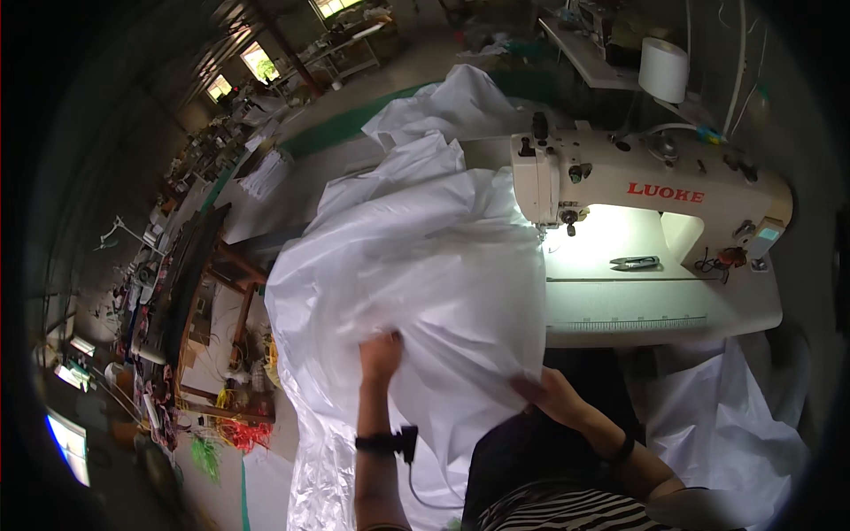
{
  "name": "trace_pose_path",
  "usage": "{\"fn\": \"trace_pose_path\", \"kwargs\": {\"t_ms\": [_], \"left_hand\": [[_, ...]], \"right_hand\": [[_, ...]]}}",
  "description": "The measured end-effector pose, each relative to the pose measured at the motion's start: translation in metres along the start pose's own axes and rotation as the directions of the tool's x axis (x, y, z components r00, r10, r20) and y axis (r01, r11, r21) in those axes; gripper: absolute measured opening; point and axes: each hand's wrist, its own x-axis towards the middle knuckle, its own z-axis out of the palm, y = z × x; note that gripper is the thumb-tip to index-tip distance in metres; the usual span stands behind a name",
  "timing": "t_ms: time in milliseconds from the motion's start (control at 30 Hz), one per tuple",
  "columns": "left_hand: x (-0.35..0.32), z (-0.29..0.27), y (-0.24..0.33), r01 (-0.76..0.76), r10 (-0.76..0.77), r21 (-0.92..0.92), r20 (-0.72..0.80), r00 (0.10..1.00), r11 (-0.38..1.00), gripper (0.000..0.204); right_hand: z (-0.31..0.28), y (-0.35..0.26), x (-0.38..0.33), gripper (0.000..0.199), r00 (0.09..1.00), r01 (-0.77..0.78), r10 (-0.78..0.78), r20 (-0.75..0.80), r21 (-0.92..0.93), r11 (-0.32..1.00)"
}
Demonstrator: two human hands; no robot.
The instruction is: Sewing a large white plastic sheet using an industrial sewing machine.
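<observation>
A large heap of shiny white sheet material [416, 239] spreads under the head of a pale industrial sewing machine [620, 168] and hangs down over my lap. My left hand [381, 356] is closed on a fold of the sheet, left of the needle and nearer to me; its fingertips are partly blurred. Lower right, my right hand [556, 398] grips the right edge of the sheet below the machine bed, its fingers smeared by motion. The machine's lamp lights the needle area, where the sheet lies beside the presser foot.
Thread snips [635, 263] lie on the machine bed under the arm. A white thread cone [663, 71] stands behind. More white sheeting [722, 416] hangs at the lower right. A wooden rack [235, 301] with coloured bundles stands at left.
</observation>
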Motion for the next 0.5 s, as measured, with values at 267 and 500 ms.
{"fn": "trace_pose_path", "kwargs": {"t_ms": [267,500], "left_hand": [[0.232,-0.003,0.021,-0.437,0.341,-0.253,-0.348,0.873,0.863,0.04],[0.35,-0.035,0.056,-0.338,0.424,-0.369,0.181,0.887,0.866,0.042]], "right_hand": [[0.012,-0.046,0.095,0.014,0.92,0.26,-0.387,-0.053,-0.658,0.707],[0.023,-0.08,0.178,0.032,0.957,0.29,-0.187,0.222,-0.777,0.559]]}}
